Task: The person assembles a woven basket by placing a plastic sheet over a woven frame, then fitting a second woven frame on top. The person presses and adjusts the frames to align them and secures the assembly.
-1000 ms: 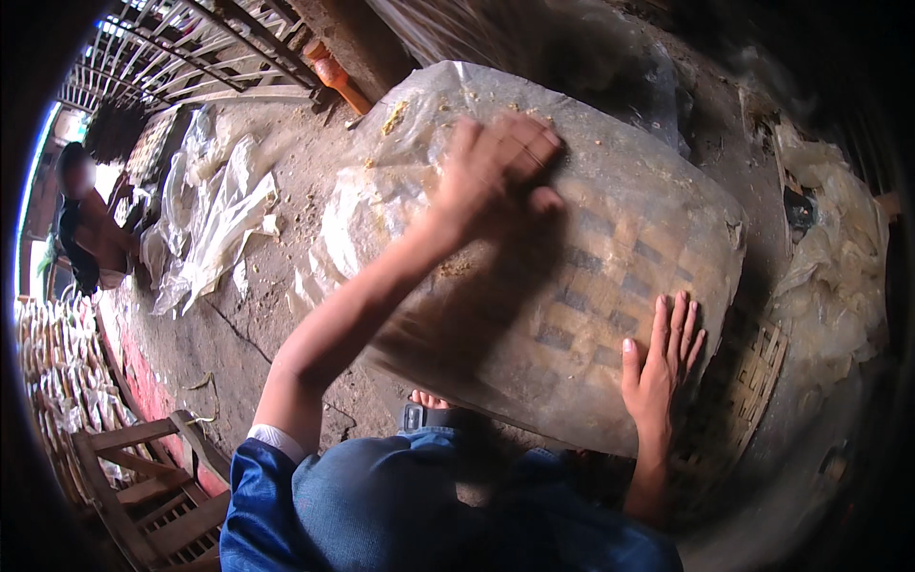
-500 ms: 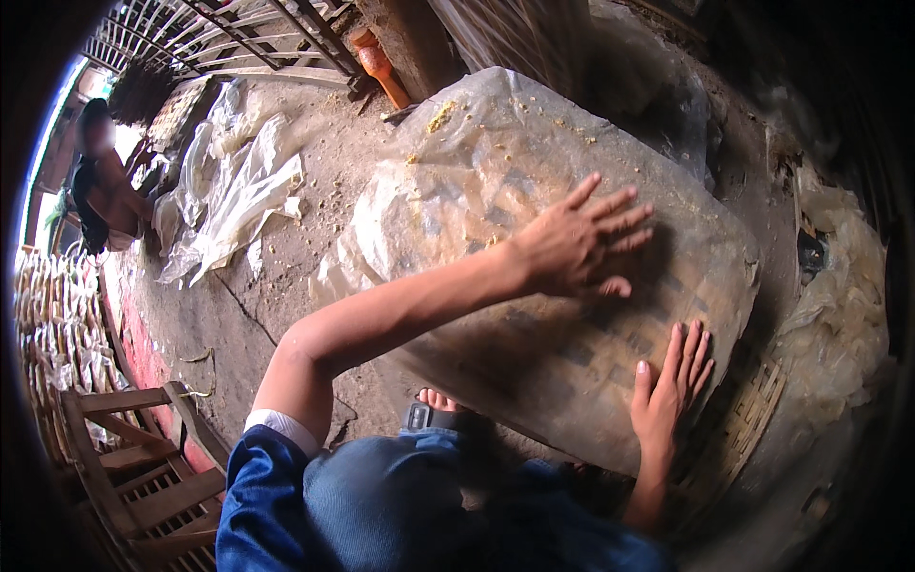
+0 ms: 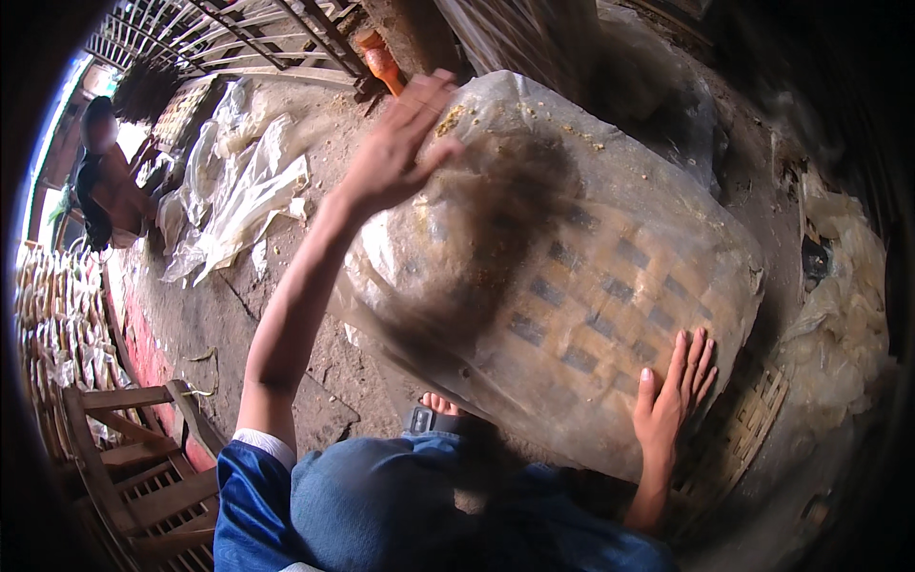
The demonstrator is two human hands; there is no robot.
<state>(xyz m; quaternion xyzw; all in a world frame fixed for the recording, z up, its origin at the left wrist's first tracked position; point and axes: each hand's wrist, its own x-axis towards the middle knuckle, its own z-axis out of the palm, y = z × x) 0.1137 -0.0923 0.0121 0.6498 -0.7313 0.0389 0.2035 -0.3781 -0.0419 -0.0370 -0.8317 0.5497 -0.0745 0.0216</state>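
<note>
A large plastic-wrapped bundle fills the centre, stretching from twelve o'clock toward four: clear cloudy film over a tan woven surface with dark squares showing through. Crumpled clear plastic bags lie at ten o'clock on the ground. More pale crumpled plastic sits at three o'clock. No labels, signs or screens show.
</note>
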